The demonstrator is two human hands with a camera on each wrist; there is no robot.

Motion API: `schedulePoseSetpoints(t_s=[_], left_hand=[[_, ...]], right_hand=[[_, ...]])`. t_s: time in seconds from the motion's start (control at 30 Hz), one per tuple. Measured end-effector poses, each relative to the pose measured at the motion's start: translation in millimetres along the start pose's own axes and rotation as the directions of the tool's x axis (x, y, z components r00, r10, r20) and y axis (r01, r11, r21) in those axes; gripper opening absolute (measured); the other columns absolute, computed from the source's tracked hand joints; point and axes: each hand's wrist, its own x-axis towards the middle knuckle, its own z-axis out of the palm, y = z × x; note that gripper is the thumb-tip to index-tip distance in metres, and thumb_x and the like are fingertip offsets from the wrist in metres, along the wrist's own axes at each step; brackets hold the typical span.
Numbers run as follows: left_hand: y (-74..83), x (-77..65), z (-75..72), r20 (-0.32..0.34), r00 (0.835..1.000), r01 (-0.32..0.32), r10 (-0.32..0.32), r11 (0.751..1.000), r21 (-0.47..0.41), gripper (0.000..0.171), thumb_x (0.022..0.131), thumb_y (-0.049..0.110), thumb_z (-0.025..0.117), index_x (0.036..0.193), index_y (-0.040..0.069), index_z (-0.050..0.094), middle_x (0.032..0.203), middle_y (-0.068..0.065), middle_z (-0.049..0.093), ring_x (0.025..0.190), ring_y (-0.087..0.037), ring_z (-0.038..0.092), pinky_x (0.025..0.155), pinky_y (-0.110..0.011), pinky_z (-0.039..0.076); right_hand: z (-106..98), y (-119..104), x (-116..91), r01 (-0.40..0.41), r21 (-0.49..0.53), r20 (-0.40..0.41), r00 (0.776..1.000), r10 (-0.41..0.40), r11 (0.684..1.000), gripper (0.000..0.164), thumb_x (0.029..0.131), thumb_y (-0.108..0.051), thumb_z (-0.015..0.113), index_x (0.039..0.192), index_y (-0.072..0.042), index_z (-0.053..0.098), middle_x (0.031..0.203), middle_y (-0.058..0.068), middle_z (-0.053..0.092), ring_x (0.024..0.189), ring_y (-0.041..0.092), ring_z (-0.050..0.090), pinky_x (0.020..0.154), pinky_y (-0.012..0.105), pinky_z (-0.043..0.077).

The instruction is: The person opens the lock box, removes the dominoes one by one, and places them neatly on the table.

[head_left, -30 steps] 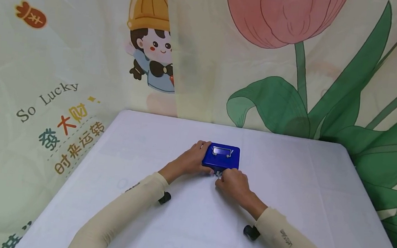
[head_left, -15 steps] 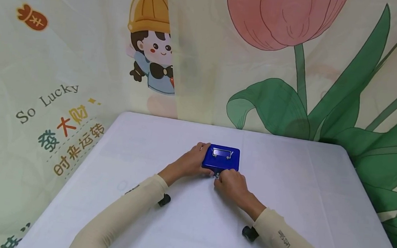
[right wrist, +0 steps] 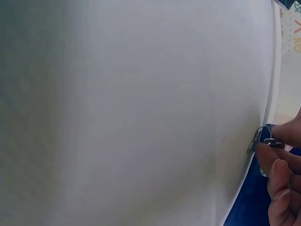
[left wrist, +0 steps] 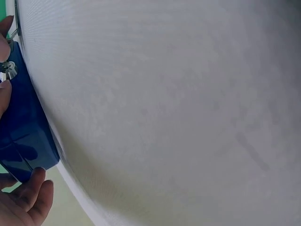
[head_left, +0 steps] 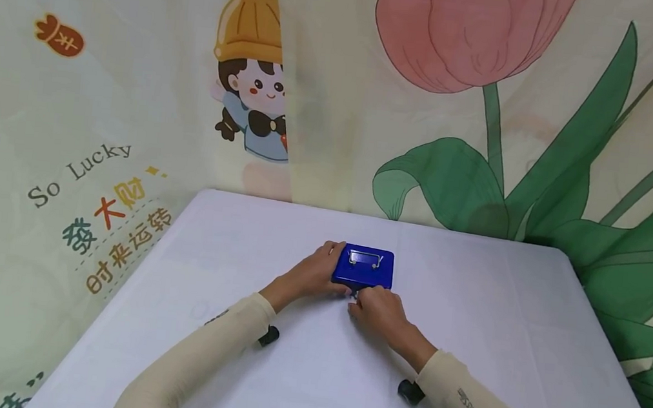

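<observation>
A blue metal cash box (head_left: 362, 276) with a folded wire handle on its lid sits on the white table. My left hand (head_left: 318, 271) grips its left end, fingers round the side and thumb along the front. In the left wrist view, those fingertips (left wrist: 35, 188) press the box's end, and a silver lock (left wrist: 10, 70) shows in its front face. At the front, my right hand (head_left: 380, 308) pinches a small key (right wrist: 273, 142) with a metal ring (right wrist: 264, 132) hanging by it. The key's tip is hidden by the fingers.
White cloth covers the table (head_left: 490, 335). Behind it hangs a printed curtain (head_left: 335, 101) with a tulip and cartoon figure. A black wrist camera (head_left: 410, 391) sticks out under the right sleeve, another camera (head_left: 269, 336) under the left.
The head view has tilted up a little, so everything sits lower in it. My right hand has shifted slightly left along the box's front; the left keeps its grip.
</observation>
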Motion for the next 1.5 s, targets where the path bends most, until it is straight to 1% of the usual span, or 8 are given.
schedulePoseSetpoints(t_s=[0.1, 0.27, 0.57, 0.73, 0.9, 1.13, 1.37, 1.5], left_hand=[[0.1, -1.1, 1.2, 0.001, 1.0, 0.007, -0.007, 1.0, 0.01, 0.109, 0.081, 0.051, 0.08, 0.158, 0.002, 0.02, 0.15, -0.021, 0.04, 0.134, -0.032, 0.046, 0.112, -0.048, 0.044], [1.3, -1.4, 0.4, 0.008, 1.0, 0.01, -0.01, 1.0, 0.011, 0.108, 0.082, 0.051, 0.08, 0.157, 0.002, 0.021, 0.149, -0.021, 0.04, 0.133, -0.032, 0.047, 0.111, -0.049, 0.045], [5.2, 0.9, -1.8, 0.029, 0.999, 0.025, -0.026, 0.999, 0.035, 0.107, 0.083, 0.051, 0.079, 0.158, 0.002, 0.021, 0.151, -0.02, 0.039, 0.135, -0.031, 0.046, 0.112, -0.048, 0.044], [7.2, 0.5, -2.9, 0.03, 0.999, 0.031, -0.032, 0.999, 0.037, 0.106, 0.083, 0.051, 0.079, 0.158, 0.002, 0.022, 0.152, -0.02, 0.039, 0.135, -0.031, 0.046, 0.112, -0.048, 0.044], [9.8, -0.5, -4.9, 0.027, 0.999, 0.02, -0.021, 0.999, 0.044, 0.106, 0.083, 0.05, 0.079, 0.157, 0.0, 0.023, 0.152, -0.021, 0.039, 0.136, -0.032, 0.046, 0.112, -0.047, 0.044], [11.5, -2.1, -6.9, 0.038, 0.999, 0.014, -0.017, 0.998, 0.058, 0.106, 0.084, 0.05, 0.078, 0.157, -0.001, 0.023, 0.153, -0.021, 0.038, 0.137, -0.032, 0.045, 0.113, -0.047, 0.043], [8.7, -2.0, -8.1, 0.024, 1.0, 0.014, -0.016, 0.996, 0.083, 0.105, 0.083, 0.051, 0.078, 0.157, -0.001, 0.024, 0.152, -0.021, 0.04, 0.136, -0.032, 0.046, 0.113, -0.047, 0.043], [7.9, -1.7, -7.6, 0.029, 0.999, 0.011, -0.013, 0.997, 0.076, 0.105, 0.083, 0.051, 0.079, 0.157, -0.001, 0.024, 0.152, -0.022, 0.04, 0.136, -0.032, 0.046, 0.113, -0.047, 0.043]], right_hand=[[0.4, 1.6, -1.4, 0.033, -0.005, 0.01, 0.999, -0.033, 0.999, 0.019, 0.087, -0.02, 0.077, 0.072, -0.01, 0.072, 0.051, -0.007, 0.052, 0.048, 0.009, 0.046, 0.046, 0.023, 0.038], [-1.8, 3.3, -2.9, 0.047, -0.005, 0.021, 0.999, -0.047, 0.999, 0.017, 0.088, -0.021, 0.077, 0.076, -0.01, 0.074, 0.056, -0.007, 0.056, 0.051, 0.008, 0.047, 0.048, 0.023, 0.041], [-7.5, 6.8, -1.1, 0.022, 0.001, 0.032, 0.999, -0.022, 1.0, 0.02, 0.091, -0.022, 0.076, 0.073, -0.013, 0.071, 0.052, -0.008, 0.051, 0.049, 0.008, 0.046, 0.047, 0.022, 0.037], [-8.6, 8.1, 0.4, 0.015, 0.009, 0.051, 0.999, -0.016, 1.0, 0.022, 0.091, -0.023, 0.075, 0.072, -0.014, 0.071, 0.052, -0.009, 0.052, 0.049, 0.007, 0.047, 0.047, 0.023, 0.038], [-9.5, 10.2, 0.8, 0.022, 0.016, 0.05, 0.998, -0.023, 1.0, 0.019, 0.09, -0.023, 0.076, 0.074, -0.013, 0.074, 0.054, -0.009, 0.054, 0.05, 0.007, 0.048, 0.049, 0.023, 0.041], [-4.1, 13.9, 1.0, 0.01, 0.057, 0.042, 0.999, -0.012, 0.998, 0.02, 0.09, -0.024, 0.077, 0.074, -0.013, 0.073, 0.056, -0.009, 0.056, 0.052, 0.007, 0.049, 0.051, 0.023, 0.042], [2.5, 12.2, 1.4, 0.034, 0.045, 0.02, 0.999, -0.035, 0.998, 0.02, 0.092, -0.024, 0.074, 0.077, -0.012, 0.07, 0.056, -0.008, 0.051, 0.052, 0.007, 0.047, 0.05, 0.022, 0.039], [1.9, 11.4, -0.3, 0.015, 0.081, 0.036, 0.999, -0.018, 0.997, 0.017, 0.094, -0.02, 0.072, 0.08, -0.01, 0.071, 0.059, -0.006, 0.053, 0.055, 0.009, 0.049, 0.051, 0.023, 0.04]])
